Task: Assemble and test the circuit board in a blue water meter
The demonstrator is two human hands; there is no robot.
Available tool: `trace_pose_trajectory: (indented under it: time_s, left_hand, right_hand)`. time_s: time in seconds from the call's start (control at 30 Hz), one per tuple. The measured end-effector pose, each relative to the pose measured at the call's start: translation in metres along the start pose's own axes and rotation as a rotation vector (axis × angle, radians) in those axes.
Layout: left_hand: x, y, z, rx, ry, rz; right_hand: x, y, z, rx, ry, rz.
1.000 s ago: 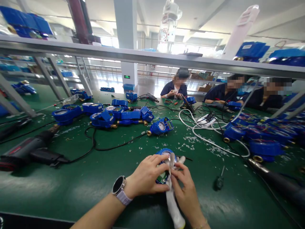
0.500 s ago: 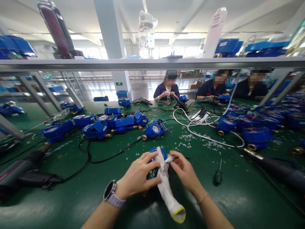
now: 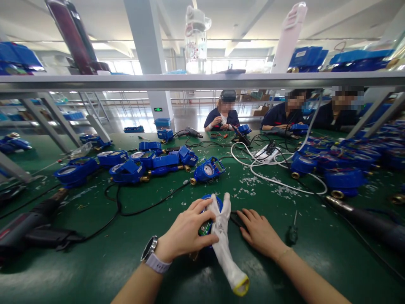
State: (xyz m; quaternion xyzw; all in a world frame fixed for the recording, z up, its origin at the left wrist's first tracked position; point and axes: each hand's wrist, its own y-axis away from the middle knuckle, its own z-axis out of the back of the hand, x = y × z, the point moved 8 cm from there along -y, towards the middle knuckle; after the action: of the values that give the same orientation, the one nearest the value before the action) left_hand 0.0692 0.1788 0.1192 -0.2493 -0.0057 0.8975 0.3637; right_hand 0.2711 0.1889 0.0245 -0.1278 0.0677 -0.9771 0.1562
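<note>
A white work glove (image 3: 222,230) with a yellow-edged cuff lies over a blue water meter (image 3: 207,197), its fingers pointing away from me. Part of the meter's green circuit board (image 3: 205,228) shows beside the glove. My left hand (image 3: 191,226) is closed on the glove's left side, thumb below and fingertips near its upper part. Just right of the glove, my right hand (image 3: 261,232) rests on the table, fingers stretched out. Its fingertips lie beside a thin black cable or tool (image 3: 236,218), partly hidden; I cannot tell which.
A screwdriver (image 3: 293,230) lies to the right, near a dark heat tool (image 3: 363,219). At left is a heat gun (image 3: 31,232) with its cord. Several blue meters (image 3: 126,171) stand behind, among white scraps and cables (image 3: 278,183). A shelf (image 3: 202,82) crosses above; co-workers sit opposite.
My right hand has let go of the glove's finger and moved right and down to the table. The glove's fingers now stand spread and straighter. My left hand stays on it.
</note>
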Motion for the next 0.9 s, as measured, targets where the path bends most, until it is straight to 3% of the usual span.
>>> trace_pose_trajectory:
  time_s: [0.17, 0.27, 0.37, 0.47, 0.6, 0.9]
  left_hand:
    - [0.007, 0.001, 0.000, -0.015, 0.059, 0.040]
    - [0.011, 0.002, 0.000, -0.009, 0.072, 0.053]
    - [0.011, 0.003, 0.000, -0.007, 0.080, 0.046]
    - [0.010, 0.002, 0.000, -0.010, 0.084, 0.039]
    - [0.011, 0.002, -0.002, -0.016, 0.082, 0.044]
    - [0.009, 0.002, -0.002, -0.038, 0.087, 0.038]
  right_hand:
    - [-0.014, 0.007, 0.017, -0.092, 0.008, -0.081]
    - [-0.018, 0.014, 0.046, -0.125, -0.075, -0.099]
    - [0.009, 0.024, 0.088, -0.111, -0.164, -0.002]
    - [0.058, 0.027, 0.117, 0.022, -0.192, 0.201]
    - [0.097, 0.016, 0.127, 0.148, 0.095, 0.344]
    - [0.126, -0.004, 0.142, 0.181, 0.344, 0.413]
